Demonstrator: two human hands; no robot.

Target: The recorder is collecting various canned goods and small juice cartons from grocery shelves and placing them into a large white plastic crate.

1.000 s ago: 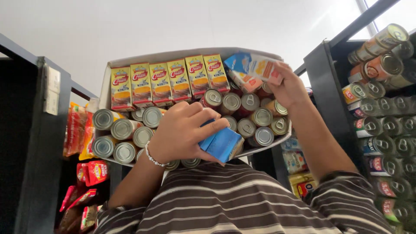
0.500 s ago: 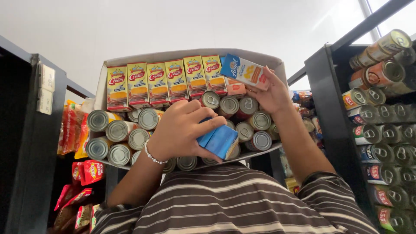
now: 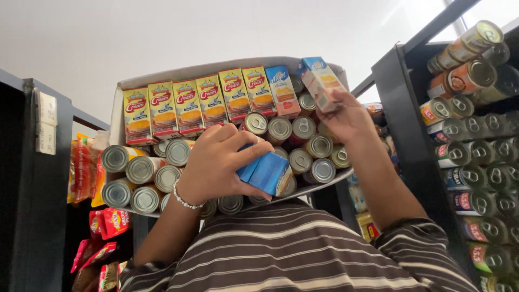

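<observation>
A white cardboard box (image 3: 178, 75) rests against my striped shirt. It holds a row of yellow cartons (image 3: 186, 105), one blue carton (image 3: 281, 89) at the row's end, and several silver-topped cans (image 3: 140, 170). My left hand (image 3: 213, 162), with a bead bracelet, grips a couple of small blue cartons (image 3: 267, 173) over the cans. My right hand (image 3: 348, 119) holds a blue-and-white carton (image 3: 321, 81) by its lower end, near the box's far right corner, next to the blue carton in the row.
A dark shelf on the right carries rows of cans lying on their sides (image 3: 476, 135). A dark shelf on the left holds red and yellow snack packets (image 3: 86, 167). More packets sit low between the box and the right shelf (image 3: 367, 224).
My right hand has turned its carton more upright beside the row's end. My left hand stays closed on the blue cartons and has shifted slightly over the cans.
</observation>
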